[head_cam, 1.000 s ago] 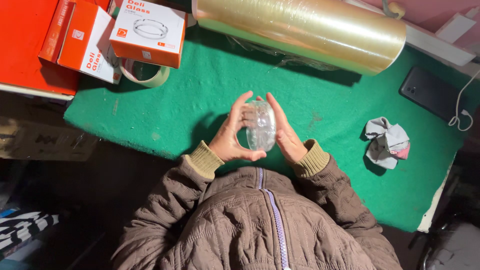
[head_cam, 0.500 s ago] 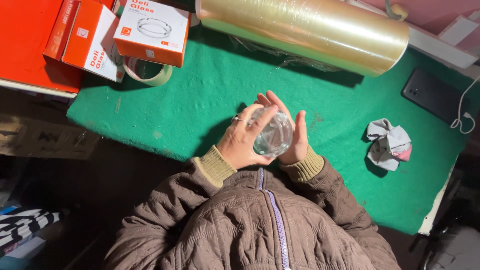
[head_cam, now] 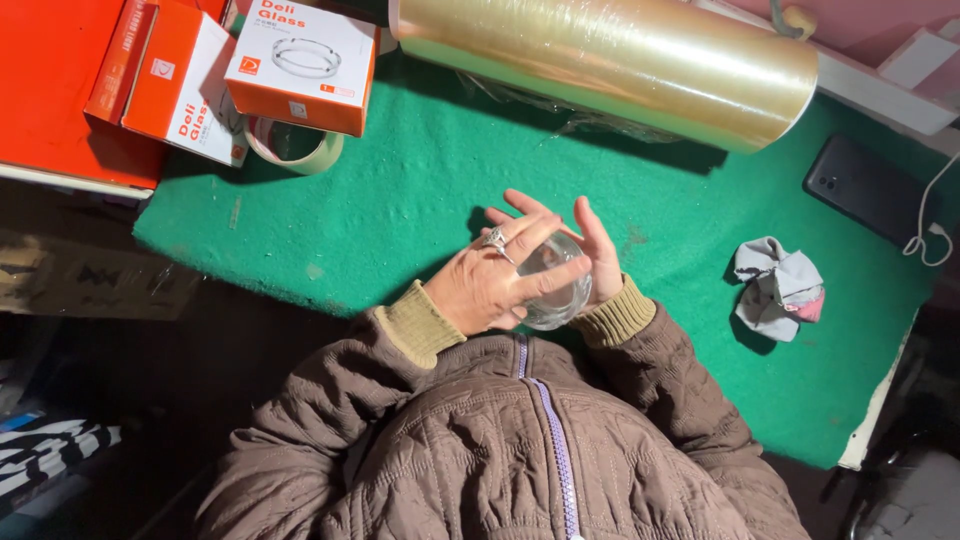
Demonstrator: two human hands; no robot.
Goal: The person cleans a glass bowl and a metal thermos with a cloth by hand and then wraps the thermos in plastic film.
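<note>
Both hands cup a clear glass (head_cam: 555, 285) between them, held just above the near edge of the green desk (head_cam: 400, 200): the left hand (head_cam: 490, 285) lies over it from nine o'clock with fingers spread across its top, the right hand (head_cam: 600, 260) presses in from three o'clock. The left covers more of it. A film roll (head_cam: 610, 65) lies at twelve o'clock, well apart.

We see a brown quilted jacket (head_cam: 500, 450) filling the lower middle of the frame, with a pale purple zip (head_cam: 553, 440) running down its front. Ribbed olive-tan cuffs (head_cam: 415, 322) end both sleeves. The left hand (head_cam: 495, 280) wears a silver ring (head_cam: 496, 239).
</note>
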